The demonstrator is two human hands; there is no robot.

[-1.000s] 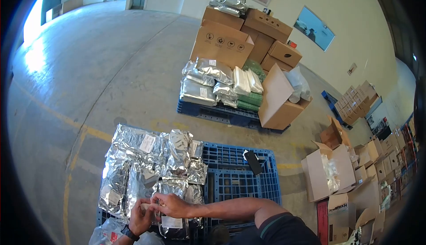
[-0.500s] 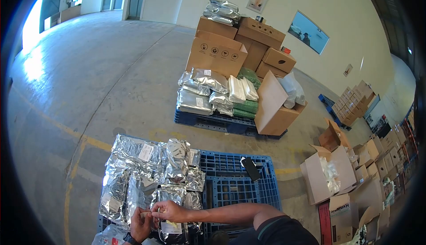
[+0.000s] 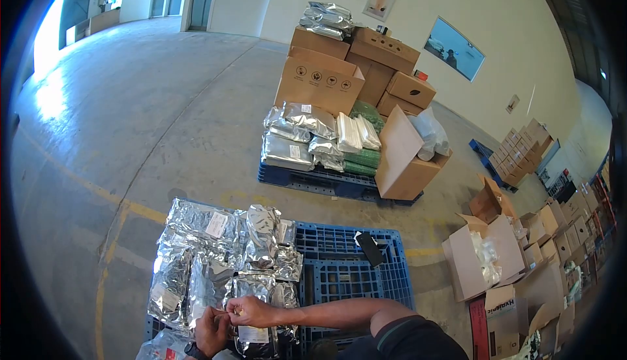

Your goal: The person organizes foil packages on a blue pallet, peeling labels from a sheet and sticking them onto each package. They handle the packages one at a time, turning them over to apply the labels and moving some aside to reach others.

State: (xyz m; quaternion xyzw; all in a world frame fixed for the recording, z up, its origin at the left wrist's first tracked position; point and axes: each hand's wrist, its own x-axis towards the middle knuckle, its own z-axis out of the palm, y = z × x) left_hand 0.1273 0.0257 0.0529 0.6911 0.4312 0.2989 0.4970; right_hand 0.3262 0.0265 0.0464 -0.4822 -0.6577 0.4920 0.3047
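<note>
Low in the head view, my left hand (image 3: 212,334) and my right hand (image 3: 252,312) meet over silver foil bags. Both have their fingers pinched together, tip to tip. Whatever lies between the fingertips is too small to make out. Beneath and around them, several silver foil bags (image 3: 208,278) cover the left part of a blue pallet (image 3: 346,280). A foil bag with a white label (image 3: 253,334) lies just below my right hand. Clear plastic (image 3: 160,347) shows beside my left wrist, which wears a dark watch (image 3: 194,350).
A black phone (image 3: 369,249) lies on the pallet's right side. Behind, another pallet (image 3: 313,180) carries foil bags, green packs and cardboard boxes (image 3: 320,82). Open cartons (image 3: 486,255) stand on the floor at right. Concrete floor (image 3: 176,99) spreads to the left.
My hands have shifted slightly, staying pinched close together; the left has turned a little. The view has moved by a few pixels. The bags lie as before.
</note>
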